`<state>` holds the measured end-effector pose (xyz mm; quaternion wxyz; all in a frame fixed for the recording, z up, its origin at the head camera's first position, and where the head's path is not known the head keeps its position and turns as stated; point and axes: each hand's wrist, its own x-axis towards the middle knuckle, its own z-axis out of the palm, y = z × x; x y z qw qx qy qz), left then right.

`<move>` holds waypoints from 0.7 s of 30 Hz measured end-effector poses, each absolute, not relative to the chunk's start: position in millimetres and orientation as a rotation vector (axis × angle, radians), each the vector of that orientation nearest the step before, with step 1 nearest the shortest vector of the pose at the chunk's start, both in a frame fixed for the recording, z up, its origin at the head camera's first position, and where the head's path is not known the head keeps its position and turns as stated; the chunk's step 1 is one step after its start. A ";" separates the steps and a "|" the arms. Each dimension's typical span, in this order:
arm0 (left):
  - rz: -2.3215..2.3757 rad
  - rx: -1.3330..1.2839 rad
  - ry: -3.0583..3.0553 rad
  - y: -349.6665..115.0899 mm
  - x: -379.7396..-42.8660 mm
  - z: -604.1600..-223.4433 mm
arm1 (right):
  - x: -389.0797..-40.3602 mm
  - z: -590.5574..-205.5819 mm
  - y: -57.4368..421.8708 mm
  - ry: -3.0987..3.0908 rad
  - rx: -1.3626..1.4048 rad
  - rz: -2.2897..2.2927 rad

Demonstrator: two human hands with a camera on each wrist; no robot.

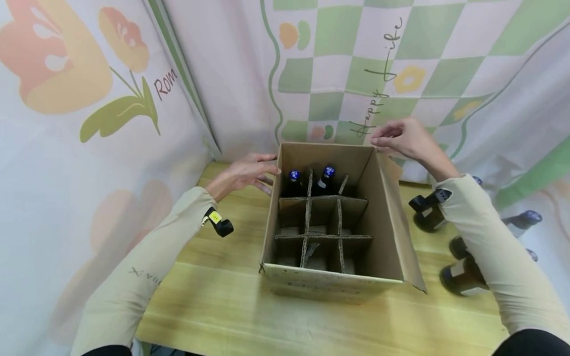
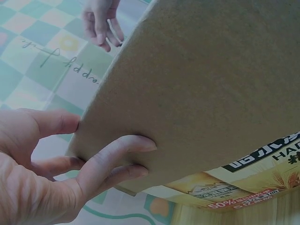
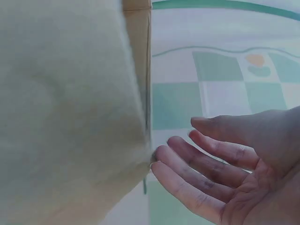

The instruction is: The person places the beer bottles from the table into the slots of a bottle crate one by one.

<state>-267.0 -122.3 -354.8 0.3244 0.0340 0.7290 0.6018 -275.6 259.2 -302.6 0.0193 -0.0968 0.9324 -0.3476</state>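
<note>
A cardboard box, open at the top, stands on the table with a cardboard divider inside. Two dark bottles with blue caps sit in it: one bottle in the back left compartment, another bottle beside it in the back middle one. My left hand touches the box's left side near the back, its fingertips resting against a brown cardboard flap. At the back right corner, my right hand has loosely bent fingers; in the right wrist view its fingertips are at the edge of a blurred flap.
Several brown bottles stand on the wooden table to the right of the box, partly hidden by the right forearm. Another cardboard flap hangs outward along the box's right side. A printed curtain rises close behind.
</note>
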 end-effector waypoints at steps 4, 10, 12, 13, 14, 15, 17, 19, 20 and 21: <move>1.565 0.092 1.922 -122.5 -266.3 -353.3 | -268.1 -309.1 270.9 2.881 -0.201 -1.176; 1.570 0.117 1.909 -118.7 -268.2 -356.0 | -259.7 -317.9 289.5 2.858 -0.113 -1.321; 1.579 0.124 1.903 -118.2 -270.1 -357.8 | -258.8 -321.8 294.8 2.892 -0.111 -1.282; 1.584 0.126 1.900 -118.2 -271.0 -359.0 | -258.4 -324.3 297.1 2.907 -0.116 -1.267; 1.588 0.129 1.896 -118.3 -271.9 -360.5 | -257.9 -327.0 299.2 2.931 -0.122 -1.233; 1.588 0.131 1.895 -118.5 -272.5 -362.2 | -257.6 -330.0 301.2 2.945 -0.126 -1.208; 1.579 0.124 1.890 -119.5 -272.9 -366.3 | -256.1 -336.5 305.4 2.981 -0.129 -1.136; 1.571 0.118 1.889 -120.5 -272.5 -370.2 | -254.7 -342.0 308.7 2.991 -0.117 -1.112; 1.568 0.117 1.889 -120.9 -272.1 -371.6 | -254.1 -344.2 310.9 2.986 -0.101 -1.097; 1.565 0.116 1.890 -121.1 -271.7 -372.9 | -253.5 -345.8 313.7 2.973 -0.081 -1.082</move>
